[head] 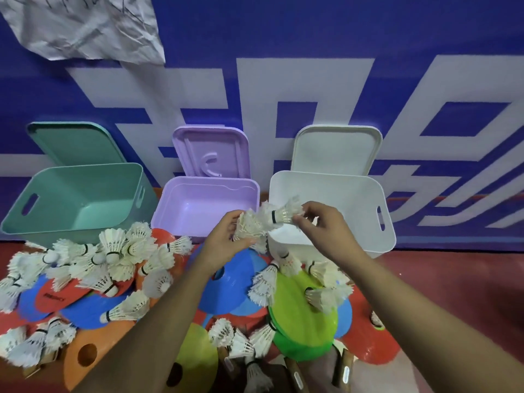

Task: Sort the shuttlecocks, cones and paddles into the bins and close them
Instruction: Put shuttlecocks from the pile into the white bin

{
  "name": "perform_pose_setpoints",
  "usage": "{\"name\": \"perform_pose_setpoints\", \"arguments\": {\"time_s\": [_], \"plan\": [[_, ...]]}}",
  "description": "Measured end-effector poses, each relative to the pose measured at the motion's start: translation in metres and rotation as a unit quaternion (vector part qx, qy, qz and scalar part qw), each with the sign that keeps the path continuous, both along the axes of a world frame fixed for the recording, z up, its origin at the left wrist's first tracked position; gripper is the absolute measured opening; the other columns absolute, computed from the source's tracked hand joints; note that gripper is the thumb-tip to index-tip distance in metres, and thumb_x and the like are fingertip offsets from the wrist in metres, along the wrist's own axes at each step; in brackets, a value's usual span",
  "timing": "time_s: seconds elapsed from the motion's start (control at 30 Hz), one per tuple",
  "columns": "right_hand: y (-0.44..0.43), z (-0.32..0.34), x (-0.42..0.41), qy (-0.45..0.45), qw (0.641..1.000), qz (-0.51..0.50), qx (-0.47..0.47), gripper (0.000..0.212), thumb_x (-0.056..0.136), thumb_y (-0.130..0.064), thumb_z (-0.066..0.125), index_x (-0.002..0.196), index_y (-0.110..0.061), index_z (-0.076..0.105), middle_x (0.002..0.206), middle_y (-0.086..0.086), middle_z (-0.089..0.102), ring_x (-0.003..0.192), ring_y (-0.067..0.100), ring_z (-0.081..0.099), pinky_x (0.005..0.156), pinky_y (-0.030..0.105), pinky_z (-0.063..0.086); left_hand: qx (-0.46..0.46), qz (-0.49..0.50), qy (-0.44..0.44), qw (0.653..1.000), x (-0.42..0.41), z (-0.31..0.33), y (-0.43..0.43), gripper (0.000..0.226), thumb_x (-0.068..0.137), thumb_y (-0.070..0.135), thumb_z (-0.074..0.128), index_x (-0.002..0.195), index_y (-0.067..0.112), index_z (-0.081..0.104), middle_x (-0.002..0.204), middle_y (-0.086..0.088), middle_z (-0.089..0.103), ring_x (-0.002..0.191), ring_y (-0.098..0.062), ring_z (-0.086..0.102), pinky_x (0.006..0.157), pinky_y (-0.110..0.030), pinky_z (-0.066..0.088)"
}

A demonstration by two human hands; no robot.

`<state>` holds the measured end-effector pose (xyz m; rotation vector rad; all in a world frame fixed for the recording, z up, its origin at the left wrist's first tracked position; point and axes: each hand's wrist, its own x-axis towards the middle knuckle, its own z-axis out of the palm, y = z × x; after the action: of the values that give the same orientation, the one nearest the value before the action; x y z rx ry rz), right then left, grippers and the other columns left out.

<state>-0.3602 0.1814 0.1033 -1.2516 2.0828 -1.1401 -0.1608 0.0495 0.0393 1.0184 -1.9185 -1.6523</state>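
Three open bins stand in a row by the wall: a teal bin (pixel 85 177), a purple bin (pixel 209 182) and a white bin (pixel 388 236). My left hand (pixel 226 239) grips a bunch of white shuttlecocks (pixel 249 228) in front of the white bin's near left corner. My right hand (pixel 320 222) pinches one more shuttlecock (pixel 280 214) just above that bunch. Many loose shuttlecocks (pixel 113 256) lie over flat cones in blue (pixel 235 282), green (pixel 297 307), orange (pixel 93 355) and red (pixel 371 344). Paddle handles (pixel 344 370) poke out at the bottom.
Each bin's lid leans on the blue banner wall behind it: teal lid (pixel 76 143), purple lid (pixel 211 151), white lid (pixel 337 148). A crumpled sheet of paper (pixel 85 26) hangs at the top left. Red floor (pixel 453 279) shows to the right of the pile.
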Motion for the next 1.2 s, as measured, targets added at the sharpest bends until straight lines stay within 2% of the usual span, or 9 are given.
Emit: {"name": "perform_pose_setpoints", "arguments": {"time_s": [0.13,0.27,0.4,0.5,0.6,0.8,0.9,1.0,1.2], "plan": [[0.013,-0.011,-0.032,-0.025,1.0,0.002,0.017,0.017,0.085,-0.02,0.071,0.098,-0.023,0.061,0.078,-0.002,0.064,0.064,0.007,0.057,0.063,0.021,0.044,-0.075,-0.069,-0.03,0.994,-0.044,0.013,-0.002,0.063,0.075,0.016,0.082,0.127,0.027,0.049,0.118,0.01,0.061,0.107,0.0,0.058,0.09,-0.011,0.043],[0.025,-0.028,-0.076,-0.034,0.996,-0.065,0.04,0.021,0.086,-0.019,0.07,0.088,-0.033,0.055,0.076,0.008,0.068,0.07,0.023,0.064,0.064,0.036,0.05,-0.15,-0.133,-0.086,0.976,-0.088,0.017,-0.004,0.054,0.074,0.026,0.082,0.119,0.026,0.051,0.114,0.011,0.059,0.105,-0.003,0.056,0.089,-0.017,0.043],[0.028,-0.059,-0.11,-0.061,0.988,-0.113,0.083,0.012,0.089,-0.01,0.066,0.088,-0.02,0.059,0.083,0.01,0.068,0.071,0.028,0.069,0.072,0.048,0.057,-0.208,-0.199,-0.136,0.948,-0.135,0.005,-0.006,0.051,0.076,0.028,0.08,0.119,0.022,0.053,0.117,0.006,0.052,0.108,-0.009,0.051,0.091,-0.022,0.041],[0.023,-0.087,-0.126,-0.063,0.979,-0.128,0.149,0.013,0.083,-0.007,0.068,0.093,-0.012,0.06,0.084,0.007,0.064,0.078,0.029,0.067,0.069,0.037,0.056,-0.221,-0.231,-0.195,0.927,-0.161,-0.019,-0.01,0.056,0.075,0.027,0.081,0.122,0.018,0.052,0.116,0.002,0.05,0.106,-0.014,0.051,0.091,-0.026,0.042],[0.013,-0.11,-0.131,-0.062,0.97,-0.115,0.204,0.018,0.079,-0.006,0.071,0.09,-0.012,0.058,0.082,0.002,0.057,0.075,0.023,0.057,0.06,0.028,0.043,-0.22,-0.262,-0.25,0.906,-0.175,-0.044,-0.012,0.059,0.074,0.024,0.08,0.124,0.018,0.051,0.117,-0.001,0.054,0.106,-0.019,0.052,0.088,-0.028,0.043],[-0.01,-0.136,-0.132,0.018,0.96,-0.024,0.279,0.014,0.088,-0.014,0.066,0.099,-0.008,0.069,0.103,0.008,0.068,0.095,0.024,0.062,0.076,0.027,0.045,-0.202,-0.294,-0.325,0.876,-0.174,-0.078,-0.017,0.06,0.076,0.02,0.076,0.13,0.018,0.049,0.124,-0.006,0.058,0.109,-0.022,0.056,0.088,-0.028,0.045],[-0.007,-0.133,-0.128,0.021,0.959,-0.018,0.28,0.026,0.092,-0.026,0.062,0.113,-0.013,0.068,0.117,0.007,0.066,0.107,0.025,0.061,0.086,0.028,0.044,-0.181,-0.285,-0.326,0.883,-0.165,-0.076,-0.016,0.059,0.082,0.024,0.073,0.134,0.019,0.047,0.131,-0.005,0.057,0.113,-0.021,0.057,0.091,-0.027,0.044],[0.005,-0.118,-0.119,0.026,0.974,-0.033,0.224,0.034,0.095,-0.032,0.057,0.124,-0.014,0.062,0.126,0.006,0.063,0.112,0.022,0.059,0.089,0.026,0.041,-0.18,-0.243,-0.271,0.914,-0.151,-0.057,-0.011,0.041,0.086,0.028,0.069,0.124,0.019,0.056,0.121,-0.002,0.063,0.109,-0.014,0.059,0.09,-0.023,0.045],[0.051,-0.076,-0.068,-0.012,0.994,-0.085,0.073,0.024,0.093,-0.025,0.062,0.114,-0.015,0.064,0.11,-0.004,0.06,0.099,0.012,0.057,0.088,0.031,0.049,-0.241,-0.166,-0.155,0.944,-0.093,-0.03,0.018,0.014,0.09,0.021,0.065,0.104,0.017,0.064,0.098,0.009,0.057,0.09,0.003,0.053,0.079,-0.01,0.039]]}}
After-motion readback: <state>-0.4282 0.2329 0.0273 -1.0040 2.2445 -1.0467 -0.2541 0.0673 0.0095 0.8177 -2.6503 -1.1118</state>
